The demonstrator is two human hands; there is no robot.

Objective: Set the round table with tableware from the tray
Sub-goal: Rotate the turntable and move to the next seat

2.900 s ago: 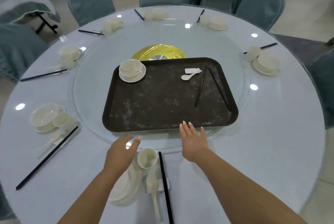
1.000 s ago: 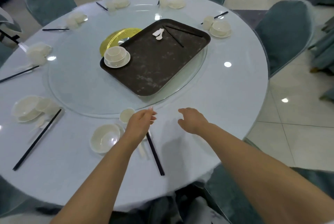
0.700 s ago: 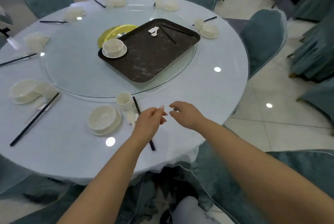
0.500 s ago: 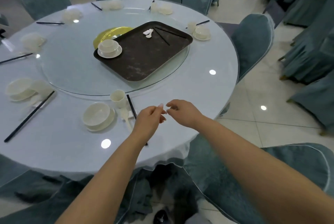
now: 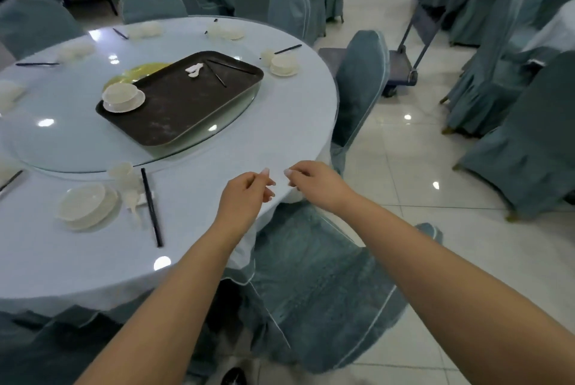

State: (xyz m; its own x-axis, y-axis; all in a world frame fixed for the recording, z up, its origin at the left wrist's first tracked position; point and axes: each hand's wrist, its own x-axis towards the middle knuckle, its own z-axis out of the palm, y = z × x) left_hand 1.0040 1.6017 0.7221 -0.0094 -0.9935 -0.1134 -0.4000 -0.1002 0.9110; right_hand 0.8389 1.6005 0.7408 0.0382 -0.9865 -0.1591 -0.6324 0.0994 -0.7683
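Teal fabric covered the nearest chair (image 5: 314, 285), which sat directly beneath both forearms at the edge of the round table (image 5: 289, 123). Above that edge the left hand (image 5: 244, 198) and the right hand (image 5: 314, 184) hovered close together, each with loosely curled fingers and holding nothing; their fingertips nearly met but stayed apart.

To the left of the hands lay a finished place setting: a white bowl on a plate (image 5: 87, 205), a small cup (image 5: 123, 171) behind it, a white spoon (image 5: 133, 201) and a pair of black chopsticks (image 5: 151, 207) just beside it.

Farther in, on the glass turntable (image 5: 62, 148), rested the dark tray (image 5: 180, 104). It carried a stacked bowl and saucer (image 5: 123, 97) at its near-left corner, and near its far end a white spoon with rest (image 5: 194, 69) beside loose black chopsticks (image 5: 217, 75). A gold disc (image 5: 137, 73) showed from under the tray's far-left side.

Beyond the tray's right end, another setting (image 5: 281, 64) sat by the table's rim, and more pale, blurred settings ringed the far edge. Covered chairs (image 5: 289, 8) stood behind the table, and a trolley (image 5: 401, 70) stood on the tiled floor to the right.
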